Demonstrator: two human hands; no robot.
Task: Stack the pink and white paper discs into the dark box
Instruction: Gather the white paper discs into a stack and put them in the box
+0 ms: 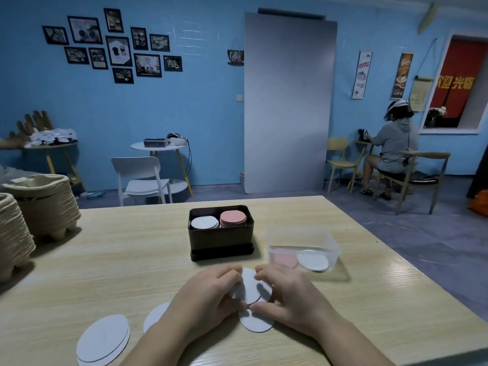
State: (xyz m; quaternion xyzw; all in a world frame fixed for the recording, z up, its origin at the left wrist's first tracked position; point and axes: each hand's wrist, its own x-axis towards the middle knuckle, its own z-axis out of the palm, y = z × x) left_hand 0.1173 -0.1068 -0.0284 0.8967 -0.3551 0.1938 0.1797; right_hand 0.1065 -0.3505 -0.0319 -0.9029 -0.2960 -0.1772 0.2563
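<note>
The dark box [221, 243] stands mid-table with a white stack [204, 222] on its left and a pink stack [233, 217] on its right. Just in front of it, my left hand [203, 294] and my right hand [290, 294] curl their fingers round a small overlapping bunch of white discs [250, 287] on the table. One more white disc [255, 321] lies below them. A white pile [103, 339] lies at the front left, and another white disc [155, 315] shows beside my left forearm.
A clear plastic tub [303, 233] right of the box holds a pink disc [284, 257] and white discs [313, 260]. Stacks of pulp cup carriers [45, 202] stand at the table's left edge. A seated person [393, 146] works at the far right.
</note>
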